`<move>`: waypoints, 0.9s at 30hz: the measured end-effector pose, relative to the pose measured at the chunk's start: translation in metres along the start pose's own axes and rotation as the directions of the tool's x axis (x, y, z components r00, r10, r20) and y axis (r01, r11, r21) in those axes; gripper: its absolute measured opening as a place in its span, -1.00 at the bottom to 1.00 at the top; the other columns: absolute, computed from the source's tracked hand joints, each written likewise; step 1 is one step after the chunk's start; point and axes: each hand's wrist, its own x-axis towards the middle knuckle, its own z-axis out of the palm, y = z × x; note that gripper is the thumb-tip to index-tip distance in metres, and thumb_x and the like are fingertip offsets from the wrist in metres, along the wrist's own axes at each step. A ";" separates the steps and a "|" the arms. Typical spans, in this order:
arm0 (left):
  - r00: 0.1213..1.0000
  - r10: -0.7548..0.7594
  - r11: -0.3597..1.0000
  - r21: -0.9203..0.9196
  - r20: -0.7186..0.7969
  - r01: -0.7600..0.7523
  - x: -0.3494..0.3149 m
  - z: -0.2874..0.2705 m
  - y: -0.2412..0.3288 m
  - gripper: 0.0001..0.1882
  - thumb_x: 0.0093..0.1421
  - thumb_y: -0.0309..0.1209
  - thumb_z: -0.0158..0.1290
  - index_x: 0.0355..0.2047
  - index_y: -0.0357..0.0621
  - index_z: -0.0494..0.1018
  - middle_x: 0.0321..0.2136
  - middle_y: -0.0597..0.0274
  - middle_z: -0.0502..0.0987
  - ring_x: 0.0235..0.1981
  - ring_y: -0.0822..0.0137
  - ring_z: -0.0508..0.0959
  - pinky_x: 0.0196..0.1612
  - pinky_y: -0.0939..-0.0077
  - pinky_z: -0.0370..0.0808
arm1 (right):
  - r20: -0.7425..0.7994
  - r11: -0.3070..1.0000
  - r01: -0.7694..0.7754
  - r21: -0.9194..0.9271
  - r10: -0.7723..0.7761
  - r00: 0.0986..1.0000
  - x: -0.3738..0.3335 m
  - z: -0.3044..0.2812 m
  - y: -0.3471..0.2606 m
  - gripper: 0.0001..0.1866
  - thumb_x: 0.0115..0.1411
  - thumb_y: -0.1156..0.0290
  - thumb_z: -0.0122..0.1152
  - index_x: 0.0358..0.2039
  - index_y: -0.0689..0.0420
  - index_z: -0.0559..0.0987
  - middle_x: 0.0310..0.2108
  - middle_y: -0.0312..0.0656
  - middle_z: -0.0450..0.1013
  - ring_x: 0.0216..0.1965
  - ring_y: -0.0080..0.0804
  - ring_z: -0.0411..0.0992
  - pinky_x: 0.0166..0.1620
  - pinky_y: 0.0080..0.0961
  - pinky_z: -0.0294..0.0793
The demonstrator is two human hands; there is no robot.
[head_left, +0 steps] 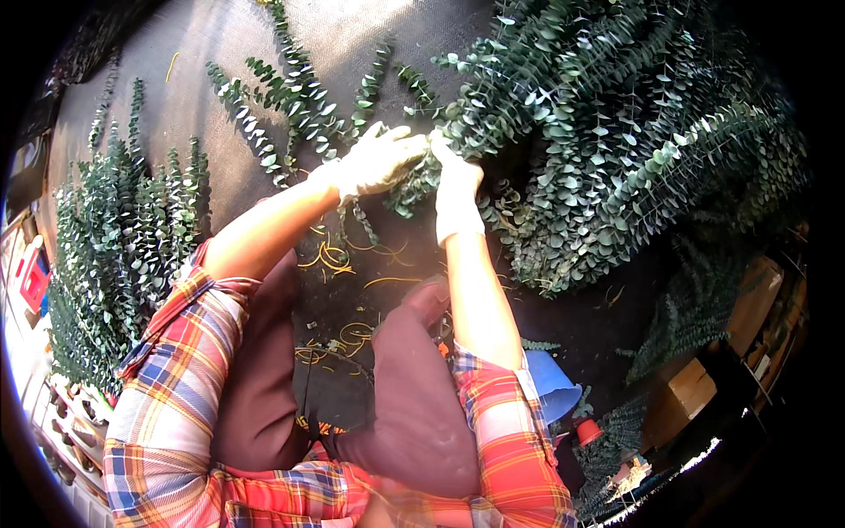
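Both my hands wear pale gloves and meet in front of me. My left hand [378, 163] closes on the leafy eucalyptus sprigs [415, 189], whose tips hang below its fingers. From the other side my right hand [458, 180] grips the same greenery, thumb and fingers pressed together near the left fingertips. The stems inside the grip are hidden. Beyond my left hand, more eucalyptus branches [304, 97] lie spread on the dark ground. A large heap of eucalyptus [607, 150] rises just right of my right hand.
Another eucalyptus pile [123, 255] stands at the left. Yellow bands [330, 257] are strewn over the dark floor covering [352, 299] between my legs. By my right elbow are a blue plastic container [550, 387] and a small red pot [588, 431]. Cardboard boxes [691, 387] stand further right.
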 end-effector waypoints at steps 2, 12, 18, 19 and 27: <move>0.993 0.088 0.995 0.050 -0.081 -0.084 -0.025 -0.008 -0.007 -0.54 0.19 -0.31 0.06 0.13 0.09 0.37 0.20 0.27 0.33 0.25 0.13 0.26 0.29 -0.04 0.11 | 0.151 0.995 0.074 0.061 -0.083 0.985 0.003 -0.036 0.002 -0.58 -0.02 0.67 0.33 -0.08 0.28 0.57 -0.12 -0.19 0.54 -0.14 -0.39 0.50 0.00 -0.47 0.47; 0.897 -0.362 0.918 -0.069 0.253 0.390 -0.164 -0.017 -0.047 -0.73 -0.22 -0.62 0.05 -0.51 -0.02 0.62 -0.33 0.32 0.64 -0.05 0.29 0.53 0.35 -0.19 -0.06 | 0.577 0.976 -0.084 -0.201 0.187 0.795 -0.063 -0.066 -0.024 -0.61 -0.03 0.52 0.34 -0.12 0.22 0.57 -0.23 -0.25 0.56 -0.24 -0.44 0.53 -0.14 -0.51 0.52; 0.798 -0.514 0.684 -0.412 0.313 0.602 -0.141 -0.051 -0.034 -0.69 0.13 -0.18 0.13 -0.24 -0.14 0.57 -0.36 0.18 0.64 -0.34 0.25 0.62 -0.07 0.36 0.46 | 0.414 0.962 0.008 -0.273 0.110 0.904 -0.056 -0.064 0.055 -0.42 0.04 0.47 0.36 0.10 0.24 0.43 -0.07 -0.23 0.50 -0.09 -0.49 0.44 0.06 -0.51 0.37; 0.827 -0.485 0.687 -0.461 0.284 0.561 -0.140 -0.055 -0.034 -0.69 0.18 -0.18 0.11 -0.22 -0.15 0.57 -0.34 0.19 0.64 -0.28 0.25 0.62 0.10 0.25 0.38 | 0.383 0.941 0.069 -0.333 0.068 0.921 -0.057 -0.064 0.050 -0.36 0.03 0.45 0.39 0.14 0.27 0.38 -0.01 -0.18 0.47 -0.02 -0.47 0.41 0.09 -0.52 0.34; 0.909 -0.398 0.913 -0.148 -0.121 0.380 -0.142 -0.027 -0.028 -0.63 0.10 -0.32 0.14 -0.06 -0.07 0.50 -0.21 0.12 0.60 -0.08 0.12 0.54 0.17 0.01 0.30 | 0.423 0.735 0.516 -0.440 -0.337 0.841 -0.074 -0.027 -0.003 -0.50 0.13 0.50 0.26 0.11 0.19 0.41 0.03 -0.07 0.42 0.04 -0.28 0.40 0.13 -0.38 0.38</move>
